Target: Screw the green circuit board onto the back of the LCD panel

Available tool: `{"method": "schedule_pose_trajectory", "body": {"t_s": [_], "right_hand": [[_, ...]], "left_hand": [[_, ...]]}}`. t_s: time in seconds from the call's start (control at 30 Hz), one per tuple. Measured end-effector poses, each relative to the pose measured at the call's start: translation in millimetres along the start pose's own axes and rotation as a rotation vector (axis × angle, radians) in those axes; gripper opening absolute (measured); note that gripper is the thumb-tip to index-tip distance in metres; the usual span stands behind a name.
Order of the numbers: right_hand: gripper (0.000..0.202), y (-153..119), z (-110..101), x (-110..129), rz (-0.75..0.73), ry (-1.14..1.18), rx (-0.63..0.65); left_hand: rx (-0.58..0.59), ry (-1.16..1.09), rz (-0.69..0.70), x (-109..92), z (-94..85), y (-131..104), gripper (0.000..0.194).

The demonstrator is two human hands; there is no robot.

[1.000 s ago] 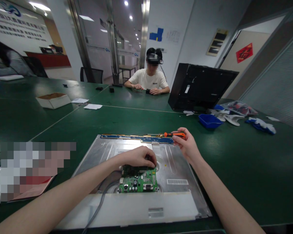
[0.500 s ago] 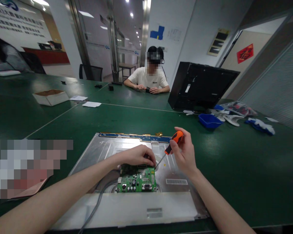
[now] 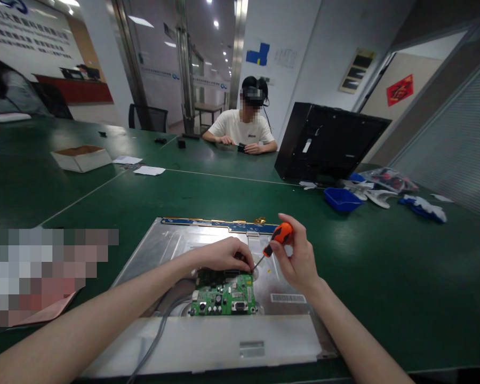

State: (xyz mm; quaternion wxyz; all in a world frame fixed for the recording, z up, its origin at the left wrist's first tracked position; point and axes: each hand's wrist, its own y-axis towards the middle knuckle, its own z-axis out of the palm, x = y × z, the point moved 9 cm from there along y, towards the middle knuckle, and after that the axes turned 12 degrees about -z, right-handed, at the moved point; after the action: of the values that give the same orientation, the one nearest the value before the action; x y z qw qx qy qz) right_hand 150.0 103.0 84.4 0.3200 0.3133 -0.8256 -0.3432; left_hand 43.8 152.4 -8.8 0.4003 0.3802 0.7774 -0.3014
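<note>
A screwdriver point(image 3: 280, 237) with an orange and black handle is gripped in my right hand point(image 3: 300, 258). Its shaft slants down to the left, the tip near the upper right corner of a green circuit board point(image 3: 224, 296). My left hand point(image 3: 232, 255) is closed over the board's upper edge, fingertips bunched beside the tip; whatever they pinch is hidden. The board lies on the metal back of a display panel point(image 3: 144, 266), which has a narrow blue circuit strip point(image 3: 208, 224) along its far edge. A grey cable point(image 3: 160, 333) runs from the board's left side toward me.
Across the green table point(image 3: 208, 192) sits a person point(image 3: 246, 125) handling a small black object. A black monitor housing point(image 3: 328, 141) stands right of them, near a blue tray point(image 3: 342, 199) and gloves point(image 3: 422, 207). An open box point(image 3: 81, 160) and papers point(image 3: 149, 170) lie left.
The screwdriver and my right hand have moved slightly left and down, with the shaft leaning more. My left hand stays at the board's edge.
</note>
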Motion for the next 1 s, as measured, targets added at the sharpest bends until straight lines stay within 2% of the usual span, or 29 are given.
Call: {"method": "schedule_pose_trajectory", "body": {"t_s": [0.27,0.43,0.53,0.83,0.93,1.0], "right_hand": [[0.047,2.2,3.0,6.1,-0.026,-0.013,0.012],[0.050,5.1,6.7,15.2,-0.138,-0.085,0.041],[0.051,10.0,10.1,22.2,-0.205,-0.096,0.067],[0.045,30.1,21.9,30.2,-0.244,-0.081,0.149],[0.045,32.2,25.1,31.6,-0.262,-0.090,0.118],[0.046,30.4,22.9,33.0,-0.273,-0.081,0.050]], "left_hand": [[-0.001,-0.002,-0.001,0.1,-0.3,-0.9,0.012],[-0.013,0.025,-0.004,-0.9,-2.1,-2.2,0.014],[-0.003,0.026,-0.001,-2.7,-2.2,-3.6,0.018],[0.021,0.003,0.028,3.6,0.6,-1.7,0.017],[0.014,0.001,0.038,6.6,0.6,-1.0,0.016],[0.021,-0.009,0.046,7.1,1.2,-0.9,0.017]]}}
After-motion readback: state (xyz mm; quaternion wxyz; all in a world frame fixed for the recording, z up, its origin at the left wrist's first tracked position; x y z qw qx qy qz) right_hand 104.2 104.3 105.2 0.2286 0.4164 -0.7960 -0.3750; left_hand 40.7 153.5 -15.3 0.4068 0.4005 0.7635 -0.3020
